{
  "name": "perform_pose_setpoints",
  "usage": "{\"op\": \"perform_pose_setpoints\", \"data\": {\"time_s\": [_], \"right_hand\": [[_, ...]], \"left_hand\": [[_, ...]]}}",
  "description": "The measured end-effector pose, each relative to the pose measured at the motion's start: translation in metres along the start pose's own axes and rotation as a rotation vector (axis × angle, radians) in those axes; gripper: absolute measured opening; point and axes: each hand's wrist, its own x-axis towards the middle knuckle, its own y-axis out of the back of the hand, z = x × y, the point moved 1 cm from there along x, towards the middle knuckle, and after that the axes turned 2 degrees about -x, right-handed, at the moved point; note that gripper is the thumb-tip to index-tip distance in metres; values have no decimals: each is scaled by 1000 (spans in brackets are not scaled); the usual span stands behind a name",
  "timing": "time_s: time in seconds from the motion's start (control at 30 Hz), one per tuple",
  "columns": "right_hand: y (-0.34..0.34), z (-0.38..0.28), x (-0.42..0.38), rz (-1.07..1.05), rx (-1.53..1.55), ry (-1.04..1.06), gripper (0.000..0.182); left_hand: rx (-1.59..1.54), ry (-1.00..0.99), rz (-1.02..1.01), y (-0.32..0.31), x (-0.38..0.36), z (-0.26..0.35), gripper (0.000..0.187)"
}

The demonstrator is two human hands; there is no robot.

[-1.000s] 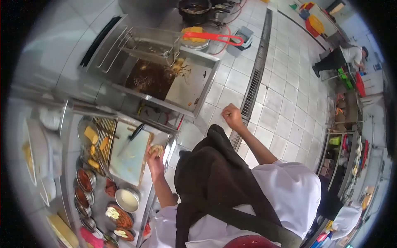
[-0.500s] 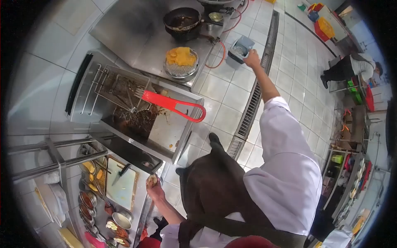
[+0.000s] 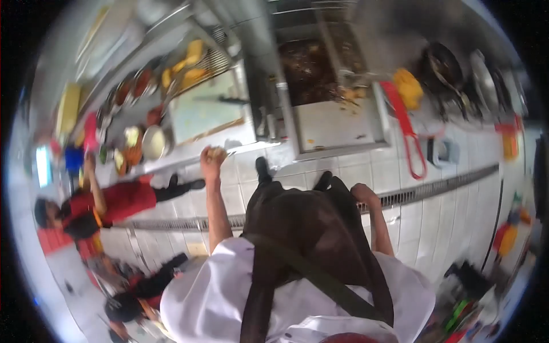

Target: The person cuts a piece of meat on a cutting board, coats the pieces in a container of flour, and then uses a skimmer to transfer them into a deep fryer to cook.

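Note:
Held up near the counter edge, my left hand [image 3: 211, 166] is closed around a small pale brown food piece [image 3: 217, 153], too blurred to name. My right hand [image 3: 363, 195] is beside the dark apron at my right, its fingers curled; whether it holds anything cannot be made out. Ahead of my left hand lies a white cutting board [image 3: 206, 106] with a dark-handled knife [image 3: 231, 100] on it. The fryer [image 3: 334, 127] stands ahead between the hands, and a red handle [image 3: 406, 131] sticks out over its right side.
Bowls of food, including a white one [image 3: 154, 143], line the left counter. A person in a red apron [image 3: 128, 201] stands at the left, another person [image 3: 126, 306] behind at lower left. A grey bin [image 3: 445, 153] sits on the floor at right, near a drain grate [image 3: 412, 197].
The view has swung round towards the counter. My right hand has left the grey bin and come back beside my body. My left hand still holds the food piece.

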Motion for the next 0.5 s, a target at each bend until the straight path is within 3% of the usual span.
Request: {"op": "perform_pose_setpoints", "data": {"time_s": [0.07,0.13,0.17,0.23,0.33,0.47,0.5], "right_hand": [[70,-66,14,138,52,33,20],[154,-149,50,113,495,-35,17],[170,-181,81,268,475,3,15],[206,-235,155,563,355,15,17],[238,-271,291,837,76,71,38],[252,-272,406,760,-273,-67,35],[257,-274,418,717,-398,-145,33]], "left_hand": [[432,-170,10,20,39,-9,52],[372,-218,-21,23,67,2,60],[436,-224,-8,30,86,-3,58],[475,-235,2,35,124,-3,56],[409,-247,-144,28,168,8,46],[528,-435,-136,27,210,-6,38],[441,-376,-121,24,209,0,33]]}}
